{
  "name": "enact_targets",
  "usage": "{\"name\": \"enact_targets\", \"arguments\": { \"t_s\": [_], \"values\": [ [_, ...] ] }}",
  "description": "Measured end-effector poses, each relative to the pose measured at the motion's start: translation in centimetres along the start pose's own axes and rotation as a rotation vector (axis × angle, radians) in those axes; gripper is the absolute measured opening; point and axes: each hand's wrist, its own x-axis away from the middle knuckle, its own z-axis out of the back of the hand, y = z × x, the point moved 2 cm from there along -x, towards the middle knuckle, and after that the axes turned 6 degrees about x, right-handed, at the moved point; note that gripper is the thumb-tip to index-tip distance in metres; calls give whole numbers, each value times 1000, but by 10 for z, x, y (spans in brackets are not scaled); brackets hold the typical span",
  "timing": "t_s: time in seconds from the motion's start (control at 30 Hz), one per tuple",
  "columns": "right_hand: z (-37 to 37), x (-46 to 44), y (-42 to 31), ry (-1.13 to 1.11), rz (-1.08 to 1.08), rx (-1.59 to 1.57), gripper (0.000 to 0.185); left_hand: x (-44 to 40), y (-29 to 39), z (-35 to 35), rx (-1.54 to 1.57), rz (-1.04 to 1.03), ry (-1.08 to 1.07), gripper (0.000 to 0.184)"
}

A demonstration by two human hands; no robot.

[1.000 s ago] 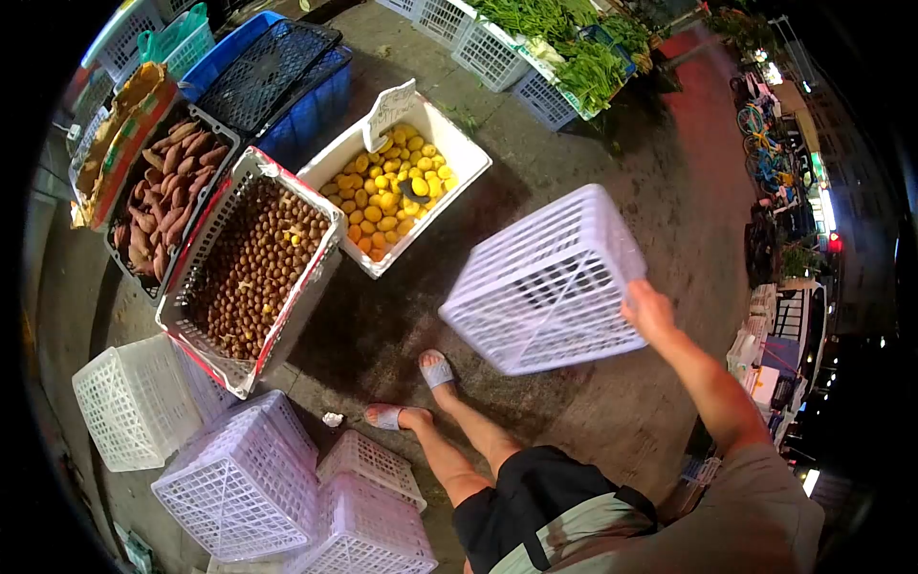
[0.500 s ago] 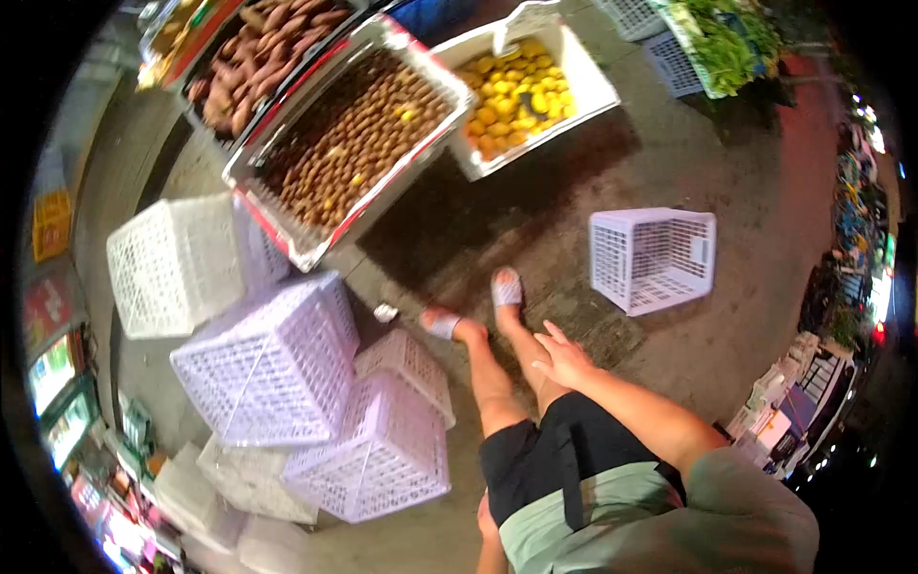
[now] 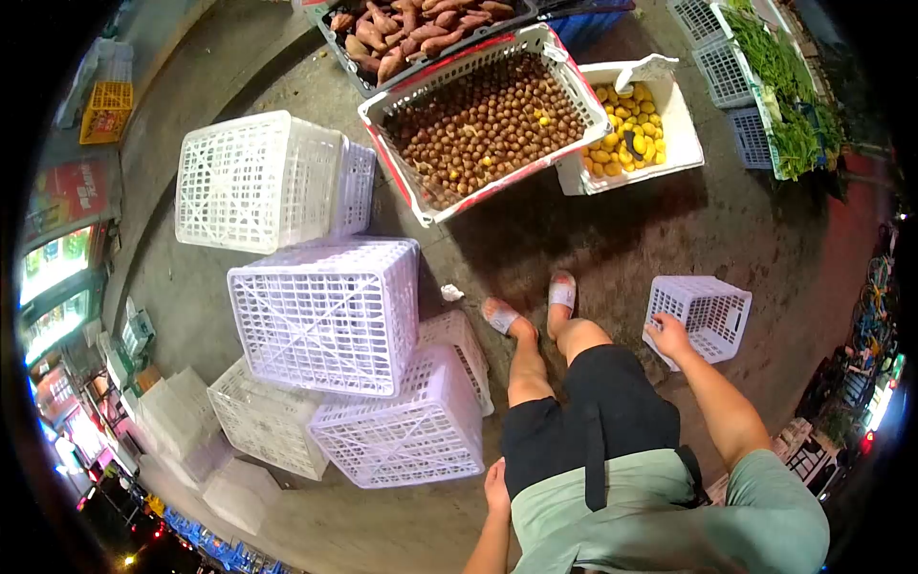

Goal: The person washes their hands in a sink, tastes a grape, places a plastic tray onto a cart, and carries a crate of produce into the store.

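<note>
My right hand hangs over the near left edge of a pale lilac plastic crate lying on the ground, its mouth tipped towards me. The hand's fingers are loosely bent and apart with nothing seen in them; whether they touch the crate I cannot tell. My left hand hangs beside my left thigh, loosely curved, with no object visible in it. Left of my feet stand stacked lilac crates and a white crate.
Ahead stand a red-rimmed crate of small round brown produce, a white foam box of yellow produce, and a black crate of sweet potatoes. Leafy greens stand far right. Crumpled white litter lies near my feet.
My right hand has swung from in front of my leg out to the right, over the lone crate. The view has turned, with crates and produce shifted rightward. My left hand shows more.
</note>
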Motion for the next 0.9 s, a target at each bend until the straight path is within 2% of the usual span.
{"name": "enact_targets", "arguments": {
  "t_s": [0.07, 0.13, 0.23, 0.3, 0.37, 0.47, 0.57, 0.63, 0.67, 0.77, 0.8, 0.9],
  "values": [
    [18, -17, -13, -11, -49, 5, 45, 1, 41, -14, -191, -168, 142, 30],
    [39, -38, -28, -36, -98, 14, 44, -16, 55, -7, -201, -131, 130, 30],
    [65, -86, -68, 5, -1, -5, 42, -23, 94, -25, -173, -91, 131, 29],
    [81, -123, -97, 53, 92, -27, 41, -23, 118, -40, 23, -34, 116, 29],
    [99, -163, -127, 99, 149, -114, 41, -25, 146, -61, -11, -44, 83, 30],
    [129, -224, -170, 273, 285, -106, 44, -22, 188, -107, 34, -75, 154, 29],
    [184, -266, -218, 405, 285, -162, 48, -35, 215, -140, 21, -23, 136, 32],
    [202, -309, -224, 502, 343, -110, 49, -45, 235, -164, 3, -34, 41, 33],
    [212, -328, -227, 513, 359, -106, 51, -49, 246, -175, 4, -26, 59, 33],
    [223, -387, -236, 324, 228, -84, 62, -53, 285, -217, 23, -65, 96, 33],
    [218, -410, -234, 292, 259, -59, 66, -54, 303, -233, -8, -111, 82, 33],
    [228, -432, -270, 94, 311, -240, 62, -76, 342, -256, -122, -229, 89, 34]
  ]
}}
